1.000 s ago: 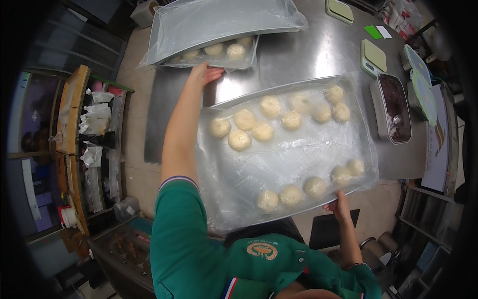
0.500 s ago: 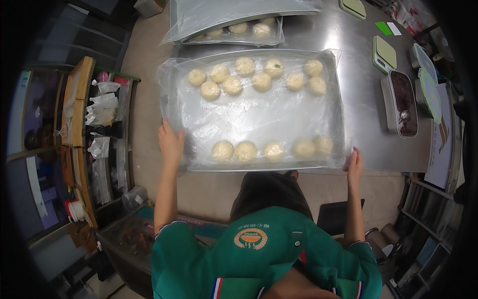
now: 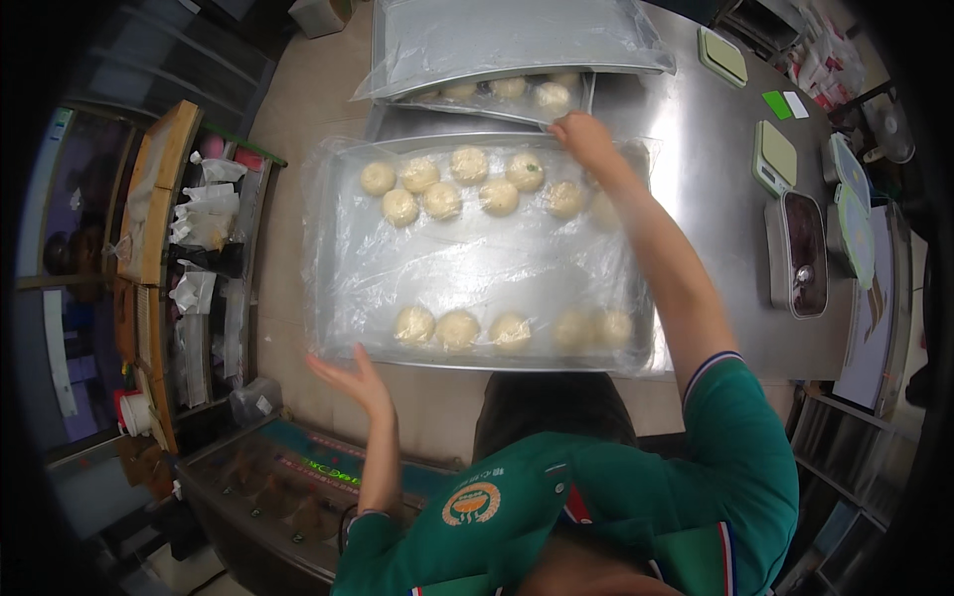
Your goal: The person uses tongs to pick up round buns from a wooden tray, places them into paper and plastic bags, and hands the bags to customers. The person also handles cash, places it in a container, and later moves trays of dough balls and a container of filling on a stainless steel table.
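A large metal tray (image 3: 427, 275) under clear plastic film lies at the table's front edge. Pale round dough buns (image 3: 469, 166) sit in it, in a staggered double row at the far side and a single row near me. My left hand (image 3: 360, 385) is open, fingers spread, just below the tray's near left corner. Across the right part of this tray stretches my right arm. My right hand (image 3: 588, 141) has its fingers closed at the near rim of a second tray (image 3: 497, 107) farther back. More buns (image 3: 552, 96) show there beneath an overlying film-covered tray (image 3: 517, 35).
To the right stand a small scale (image 3: 774, 154) and a metal container of dark filling (image 3: 803, 253) with a spoon in it. Another scale (image 3: 722, 55) is at the back right, near green and white cards (image 3: 777, 104). A shelf rack (image 3: 214, 238) stands on the left.
My right hand has left the front tray's right side and reached forward to the far tray. My left hand has come off the front tray's left edge and moved down, fingers spreading.
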